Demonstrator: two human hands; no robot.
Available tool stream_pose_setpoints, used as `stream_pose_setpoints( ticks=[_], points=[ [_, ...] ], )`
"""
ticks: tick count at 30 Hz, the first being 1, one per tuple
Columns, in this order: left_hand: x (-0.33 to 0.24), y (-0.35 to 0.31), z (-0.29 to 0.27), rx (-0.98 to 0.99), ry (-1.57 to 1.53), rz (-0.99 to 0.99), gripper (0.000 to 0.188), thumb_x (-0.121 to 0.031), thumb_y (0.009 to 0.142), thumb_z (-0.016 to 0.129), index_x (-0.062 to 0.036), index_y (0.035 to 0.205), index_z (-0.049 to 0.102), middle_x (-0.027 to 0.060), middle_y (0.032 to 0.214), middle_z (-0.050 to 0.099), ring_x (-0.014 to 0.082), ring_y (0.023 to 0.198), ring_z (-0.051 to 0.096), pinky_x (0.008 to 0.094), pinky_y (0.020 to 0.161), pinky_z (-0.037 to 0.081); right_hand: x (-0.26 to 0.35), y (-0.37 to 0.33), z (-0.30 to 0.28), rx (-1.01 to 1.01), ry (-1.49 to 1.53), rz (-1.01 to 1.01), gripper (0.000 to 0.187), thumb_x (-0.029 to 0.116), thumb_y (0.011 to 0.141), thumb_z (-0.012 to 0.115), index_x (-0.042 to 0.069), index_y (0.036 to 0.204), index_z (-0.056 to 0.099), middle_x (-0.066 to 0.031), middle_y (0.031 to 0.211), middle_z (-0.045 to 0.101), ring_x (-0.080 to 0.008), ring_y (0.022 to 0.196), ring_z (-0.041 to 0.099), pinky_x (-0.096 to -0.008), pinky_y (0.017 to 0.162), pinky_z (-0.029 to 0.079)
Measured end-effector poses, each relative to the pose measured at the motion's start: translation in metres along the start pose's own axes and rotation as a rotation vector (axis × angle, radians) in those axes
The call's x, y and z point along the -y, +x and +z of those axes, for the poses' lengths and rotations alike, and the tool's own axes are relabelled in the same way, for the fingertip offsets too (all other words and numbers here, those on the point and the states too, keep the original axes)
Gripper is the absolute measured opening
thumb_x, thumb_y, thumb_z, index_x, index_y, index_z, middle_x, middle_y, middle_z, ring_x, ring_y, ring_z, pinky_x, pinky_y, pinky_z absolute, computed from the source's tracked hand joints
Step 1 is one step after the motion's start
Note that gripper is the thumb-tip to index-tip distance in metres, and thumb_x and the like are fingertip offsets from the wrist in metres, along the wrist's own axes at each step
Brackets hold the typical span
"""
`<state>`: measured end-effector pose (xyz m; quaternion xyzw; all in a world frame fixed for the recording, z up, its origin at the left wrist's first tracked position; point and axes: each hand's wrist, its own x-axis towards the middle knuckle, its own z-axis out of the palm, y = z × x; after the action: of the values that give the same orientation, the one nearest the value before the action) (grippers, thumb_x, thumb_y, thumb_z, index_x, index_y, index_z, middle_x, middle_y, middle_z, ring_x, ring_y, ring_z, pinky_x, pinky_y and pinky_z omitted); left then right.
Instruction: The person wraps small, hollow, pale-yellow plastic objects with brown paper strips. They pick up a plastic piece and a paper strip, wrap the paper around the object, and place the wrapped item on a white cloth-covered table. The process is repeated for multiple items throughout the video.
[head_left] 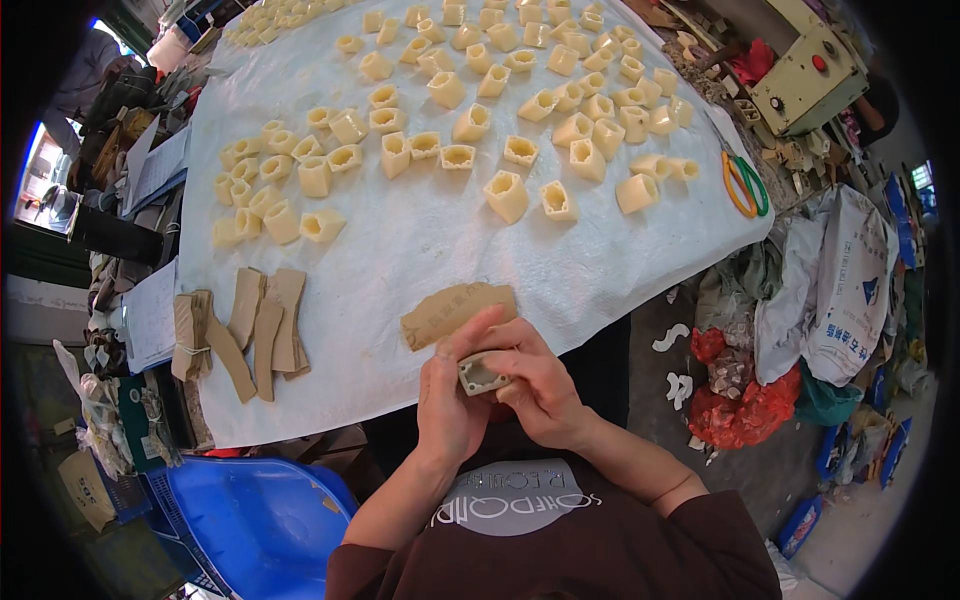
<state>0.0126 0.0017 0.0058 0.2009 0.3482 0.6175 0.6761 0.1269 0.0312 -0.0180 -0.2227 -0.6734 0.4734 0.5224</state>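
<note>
Close to my body, both hands grip one small hollow block (484, 374), grey-beige, with little holes at the corners of its open end. My left hand (442, 392) is closed round its left side. From the right, my right hand (540, 385) presses fingers and thumb on the top and edge of the block. Just beyond my fingers lies a wide brown paper piece (440, 318) with faint print, partly behind the hands. Whether anything else is tucked between my fingers is hidden.
Many pale yellow hollow blocks (507, 196) stand across the white sheet (400, 255). Brown paper strips (266, 335) and a tied bundle (190, 340) lie at left. Scissors (745, 185) with orange and green handles rest at the right edge. A blue tub (265, 510) stands lower left; sacks (835, 285) lie right.
</note>
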Motion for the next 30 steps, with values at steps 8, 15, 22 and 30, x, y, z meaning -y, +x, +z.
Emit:
stream_pose_setpoints(
  ticks=[8, 15, 22, 30],
  points=[
    [0.001, -0.002, 0.003, 0.03, 0.154, 0.027, 0.063, -0.05, 0.092, 0.024, -0.0028, 0.131, 0.038, 0.0127, 0.12, 0.047, 0.0213, 0.108, 0.048, 0.0335, 0.093, 0.039, 0.003, 0.005, -0.01, 0.146, -0.236, -0.107, 0.046, -0.002, 0.073, 0.062, 0.009, 0.116, 0.05, -0.0113, 0.106, 0.051, -0.0261, 0.094, 0.048, -0.0353, 0.082, 0.037],
    [-0.013, 0.002, -0.007, 0.106, 0.154, -0.027, 0.078, -0.064, 0.086, 0.026, -0.0064, 0.137, 0.021, 0.0118, 0.123, 0.044, 0.0225, 0.113, 0.044, 0.0355, 0.094, 0.037, 0.015, 0.014, -0.015, 0.105, -0.095, 0.146, 0.068, 0.006, 0.062, 0.073, 0.011, 0.123, 0.044, -0.0141, 0.121, 0.042, -0.0285, 0.101, 0.045, -0.0404, 0.084, 0.035],
    [-0.018, 0.004, -0.007, 0.165, 0.613, 0.287, 0.08, -0.053, 0.085, 0.041, -0.0033, 0.139, 0.009, 0.0145, 0.121, 0.039, 0.0204, 0.095, 0.046, 0.0335, 0.082, 0.04, 0.041, 0.041, -0.018, 0.328, -0.855, -0.184, 0.056, 0.009, 0.064, 0.07, 0.009, 0.117, 0.051, -0.0078, 0.118, 0.047, -0.0246, 0.107, 0.044, -0.0407, 0.087, 0.031],
    [-0.011, 0.0, 0.002, 0.119, 0.59, 0.295, 0.056, -0.026, 0.092, 0.039, 0.0002, 0.137, 0.018, 0.015, 0.126, 0.037, 0.0225, 0.114, 0.041, 0.0337, 0.097, 0.031, 0.018, 0.024, -0.026, 0.006, 0.012, 0.372, 0.047, 0.01, 0.075, 0.067, 0.001, 0.118, 0.049, -0.0092, 0.108, 0.052, -0.0212, 0.102, 0.048, -0.031, 0.089, 0.034]
  ],
)
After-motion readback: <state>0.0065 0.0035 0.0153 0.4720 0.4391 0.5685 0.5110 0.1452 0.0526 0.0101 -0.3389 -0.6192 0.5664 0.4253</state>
